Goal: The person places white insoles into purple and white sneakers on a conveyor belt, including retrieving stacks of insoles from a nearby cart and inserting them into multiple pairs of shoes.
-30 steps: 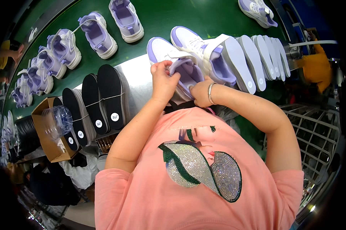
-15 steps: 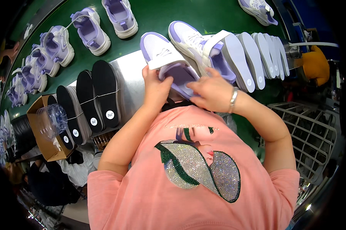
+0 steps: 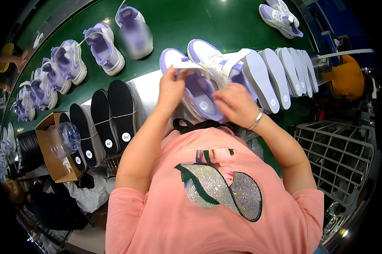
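A white and lavender sneaker (image 3: 172, 57) lies in front of me, its opening toward my body. Inside it shows a lavender insole (image 3: 199, 93) with a round pale label near the heel. My left hand (image 3: 172, 89) is closed on the sneaker's white strap and tongue, pulling them up. My right hand (image 3: 237, 103) is curled at the right side of the collar, thumb and forefinger closed on its edge; the fingertips are partly hidden. A second matching sneaker (image 3: 203, 51) rests against its right side, with a strap across its top.
Light grey insoles (image 3: 258, 76) stand in a row to the right. Black insole bundles (image 3: 122, 106) and a cardboard box (image 3: 51, 148) are at left. More sneakers (image 3: 102, 48) line the green table (image 3: 178, 21). A wire basket (image 3: 335, 156) is at lower right; another person's hand (image 3: 20, 61) shows far left.
My right hand has drawn back from inside the sneaker to its collar edge. The insole's label now shows plainly. The view has shifted, so the table things sit lower.
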Motion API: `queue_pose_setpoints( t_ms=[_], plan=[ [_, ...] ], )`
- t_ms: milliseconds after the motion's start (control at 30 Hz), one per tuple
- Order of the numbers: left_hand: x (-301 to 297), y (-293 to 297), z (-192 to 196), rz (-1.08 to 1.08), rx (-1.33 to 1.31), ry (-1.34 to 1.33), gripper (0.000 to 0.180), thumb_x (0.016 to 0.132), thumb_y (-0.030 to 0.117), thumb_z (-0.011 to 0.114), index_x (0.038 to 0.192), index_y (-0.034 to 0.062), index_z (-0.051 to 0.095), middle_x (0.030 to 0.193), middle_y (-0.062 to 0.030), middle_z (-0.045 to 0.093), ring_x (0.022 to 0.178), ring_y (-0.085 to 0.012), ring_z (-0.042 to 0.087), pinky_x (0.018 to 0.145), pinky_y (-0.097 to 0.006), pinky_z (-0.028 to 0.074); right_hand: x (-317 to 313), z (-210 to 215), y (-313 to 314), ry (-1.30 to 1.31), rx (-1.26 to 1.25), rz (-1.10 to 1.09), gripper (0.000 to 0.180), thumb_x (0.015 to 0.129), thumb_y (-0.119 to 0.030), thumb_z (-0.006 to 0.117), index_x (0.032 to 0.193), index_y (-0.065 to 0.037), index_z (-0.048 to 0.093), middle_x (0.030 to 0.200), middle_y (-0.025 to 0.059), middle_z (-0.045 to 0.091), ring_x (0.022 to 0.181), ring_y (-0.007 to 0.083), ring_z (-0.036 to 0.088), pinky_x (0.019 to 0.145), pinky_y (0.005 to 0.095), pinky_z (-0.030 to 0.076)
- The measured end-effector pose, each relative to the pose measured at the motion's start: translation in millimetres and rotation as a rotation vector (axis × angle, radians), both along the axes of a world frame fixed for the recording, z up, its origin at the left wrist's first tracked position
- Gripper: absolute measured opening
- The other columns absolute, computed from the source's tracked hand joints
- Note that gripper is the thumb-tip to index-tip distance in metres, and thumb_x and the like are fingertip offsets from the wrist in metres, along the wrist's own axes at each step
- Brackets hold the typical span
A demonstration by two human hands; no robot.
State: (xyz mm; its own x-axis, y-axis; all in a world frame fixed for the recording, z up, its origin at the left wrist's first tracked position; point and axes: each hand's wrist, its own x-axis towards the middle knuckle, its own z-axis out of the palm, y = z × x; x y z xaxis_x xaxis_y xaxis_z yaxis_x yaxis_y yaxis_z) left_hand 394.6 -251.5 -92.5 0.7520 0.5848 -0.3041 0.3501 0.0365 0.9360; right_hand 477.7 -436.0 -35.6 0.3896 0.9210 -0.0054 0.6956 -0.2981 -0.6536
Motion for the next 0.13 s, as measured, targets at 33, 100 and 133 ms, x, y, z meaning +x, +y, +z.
queue_pose_setpoints(
  t_ms=[33, 100, 133],
  plan=[
    [1, 6, 0, 0.003, 0.013, -0.010, 0.017, 0.084, 0.012, 0.050, 0.096, 0.0019, 0.056, 0.085, -0.0099, 0.062, 0.078, -0.0151, 0.057, 0.070, -0.026, 0.044, 8, 5, -8, -0.052, 0.069, -0.087, 0.017, 0.074, -0.019, 0.056, 0.086, -0.007, 0.059, 0.074, 0.0081, 0.059, 0.078, 0.0255, 0.055, 0.076, 0.0399, 0.040],
    [-5, 24, 1, -0.006, 0.105, 0.000, 0.017, 0.084, 0.012, 0.051, 0.098, 0.0039, 0.057, 0.087, -0.0090, 0.062, 0.080, -0.0149, 0.057, 0.072, -0.027, 0.044, 21, -2, -27, -0.178, 0.004, -0.218, 0.011, 0.070, -0.016, 0.060, 0.078, -0.007, 0.060, 0.074, 0.0066, 0.058, 0.079, 0.0249, 0.054, 0.067, 0.0367, 0.042],
    [-5, 33, 4, -0.030, 0.037, 0.089, 0.023, 0.084, 0.012, 0.053, 0.105, 0.0013, 0.055, 0.095, -0.0065, 0.059, 0.088, -0.0116, 0.054, 0.080, -0.025, 0.040, 23, -7, -39, -0.255, -0.115, -0.261, 0.015, 0.070, -0.018, 0.061, 0.081, -0.007, 0.059, 0.086, 0.0072, 0.058, 0.086, 0.0261, 0.052, 0.071, 0.0377, 0.041]
  ],
)
